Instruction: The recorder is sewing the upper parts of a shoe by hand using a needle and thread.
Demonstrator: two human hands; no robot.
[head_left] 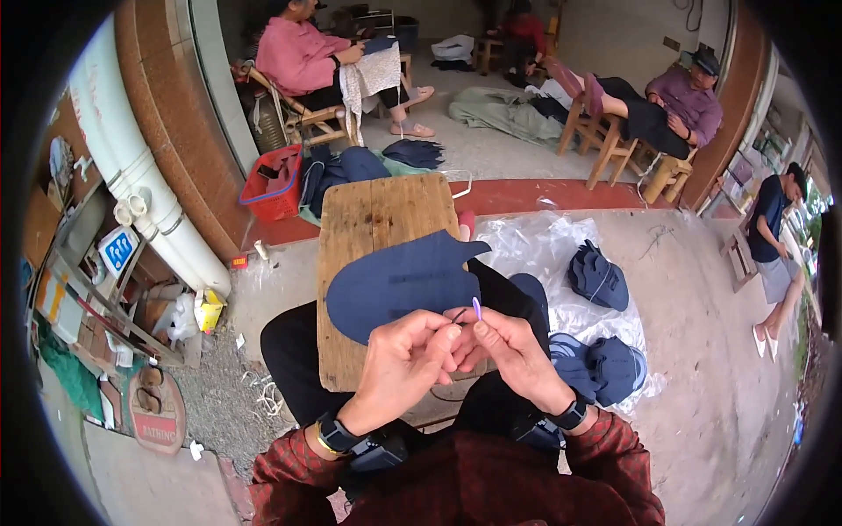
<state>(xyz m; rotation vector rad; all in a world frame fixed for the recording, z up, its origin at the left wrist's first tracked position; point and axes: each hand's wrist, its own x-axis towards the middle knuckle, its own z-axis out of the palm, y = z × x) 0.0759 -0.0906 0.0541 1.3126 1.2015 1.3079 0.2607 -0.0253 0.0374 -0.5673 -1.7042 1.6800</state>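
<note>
My left hand (408,349) and my right hand (517,355) meet over the near edge of a small wooden table (386,202). Between the right thumb and fingers is a slim purple-handled tool (476,307), pointing up; its kind is too small to tell. The left fingertips pinch a thin dark strand (458,316), close to the tool. Just beyond my hands, a flat navy fabric piece (390,285) lies on the table, rounded at the left and notched at the right. Whether the strand joins this piece cannot be made out.
Stacked navy pieces (598,276) and more navy bundles (614,368) lie on clear plastic sheeting (544,241) at the right. A red basket (272,188) stands at the far left beside dark cloth (351,165). Several people sit beyond; another person (772,228) is at the far right.
</note>
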